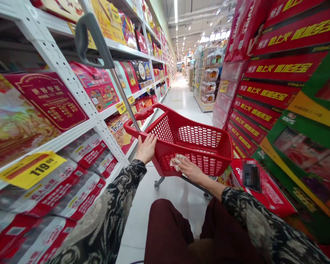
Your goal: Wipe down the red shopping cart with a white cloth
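Note:
A red plastic shopping basket (200, 126) with perforated walls stands in front of me, on a frame with castors and a long metal pole topped by a grey handle (92, 40). My left hand (146, 148) grips the near left corner of its rim, fingers over the edge. Against the basket's near side wall, my right hand (191, 169) presses a crumpled, pale patterned cloth (178, 161). The fingers lie over the cloth and hide part of it. The basket's inside is partly visible.
White shelving (99, 128) with boxed goods and packs of bottles lines the left. Red drink cartons (264, 93) and green boxes (299, 146) are stacked close on the right. A dark phone-like object (251, 176) lies on a red box. The tiled aisle (178, 91) runs ahead.

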The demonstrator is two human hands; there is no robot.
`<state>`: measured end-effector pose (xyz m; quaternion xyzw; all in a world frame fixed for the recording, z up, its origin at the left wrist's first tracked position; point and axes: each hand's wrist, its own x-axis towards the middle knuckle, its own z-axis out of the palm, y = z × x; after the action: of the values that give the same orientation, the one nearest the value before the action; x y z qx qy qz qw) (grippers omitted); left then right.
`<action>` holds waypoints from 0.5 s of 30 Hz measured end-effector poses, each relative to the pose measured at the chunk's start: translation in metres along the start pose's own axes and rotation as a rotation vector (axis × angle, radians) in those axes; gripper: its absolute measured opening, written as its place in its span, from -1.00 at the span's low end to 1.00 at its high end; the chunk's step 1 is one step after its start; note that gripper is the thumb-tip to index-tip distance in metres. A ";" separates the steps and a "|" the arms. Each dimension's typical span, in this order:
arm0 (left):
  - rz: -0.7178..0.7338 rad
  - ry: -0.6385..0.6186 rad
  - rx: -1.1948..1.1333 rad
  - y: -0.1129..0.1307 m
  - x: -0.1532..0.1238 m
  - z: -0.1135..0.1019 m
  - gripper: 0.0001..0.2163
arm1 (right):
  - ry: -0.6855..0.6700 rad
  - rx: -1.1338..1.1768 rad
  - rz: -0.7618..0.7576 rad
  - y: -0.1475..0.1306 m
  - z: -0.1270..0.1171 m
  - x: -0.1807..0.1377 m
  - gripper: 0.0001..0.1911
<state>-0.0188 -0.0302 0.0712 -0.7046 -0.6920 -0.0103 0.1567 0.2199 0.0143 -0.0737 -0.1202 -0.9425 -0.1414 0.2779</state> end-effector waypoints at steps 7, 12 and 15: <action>0.181 0.024 -0.056 0.064 -0.001 0.008 -0.47 | 0.081 -0.073 0.130 0.020 -0.032 -0.013 -0.62; 0.162 -0.024 -0.082 0.087 -0.003 0.019 -0.43 | -0.120 -0.037 0.131 0.009 -0.007 -0.059 -0.60; 0.154 -0.029 -0.068 0.084 -0.002 0.021 -0.42 | -0.138 -0.012 0.104 0.008 -0.011 -0.076 -0.62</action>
<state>0.0591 -0.0267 0.0333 -0.7608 -0.6371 -0.0117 0.1230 0.2896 0.0064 -0.1056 -0.1803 -0.9510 -0.1237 0.2187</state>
